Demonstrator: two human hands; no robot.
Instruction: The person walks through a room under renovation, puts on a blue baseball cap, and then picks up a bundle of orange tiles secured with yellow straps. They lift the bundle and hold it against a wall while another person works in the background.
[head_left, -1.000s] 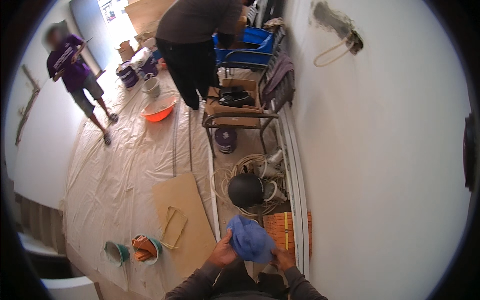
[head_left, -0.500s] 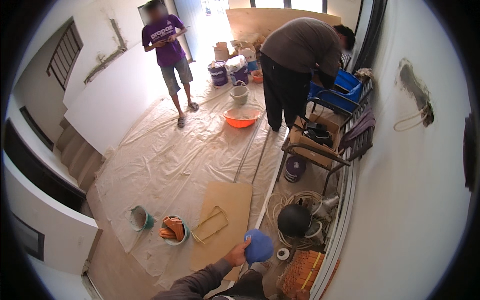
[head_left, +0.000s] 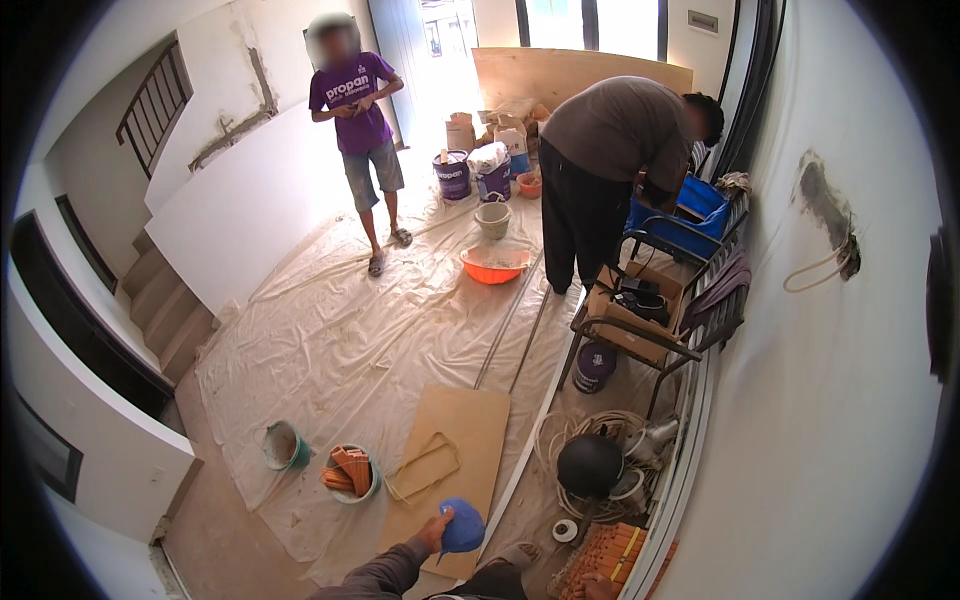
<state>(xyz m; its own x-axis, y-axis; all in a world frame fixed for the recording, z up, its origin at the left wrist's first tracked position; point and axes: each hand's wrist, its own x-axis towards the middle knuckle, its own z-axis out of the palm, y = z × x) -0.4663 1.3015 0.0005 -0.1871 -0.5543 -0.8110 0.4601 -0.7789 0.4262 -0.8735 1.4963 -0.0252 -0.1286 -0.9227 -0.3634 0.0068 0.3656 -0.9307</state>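
My left hand (head_left: 433,533) reaches in from the lower edge, fingers closed on the rim of a blue rounded thing (head_left: 462,527) whose exact kind I cannot make out. It is held above the lower part of a tan board (head_left: 465,425) on the floor. At the bottom right, my right hand (head_left: 598,588) shows only in part, by a strapped stack of orange strips (head_left: 597,560). Its fingers are mostly hidden, so whether it grips the stack is unclear. A loop of tan strap (head_left: 425,467) lies on the board.
A teal bucket (head_left: 287,447) and a bucket of orange strips (head_left: 372,486) stand left of the board. Cables and a black ball-shaped object (head_left: 589,465) lie right. One person (head_left: 620,135) bends over chairs (head_left: 640,335); another (head_left: 360,120) stands beyond the plastic sheet (head_left: 330,340).
My left hand has carried the blue thing leftward and a little lower. The whole view has shifted slightly. Both other people keep much the same posture.
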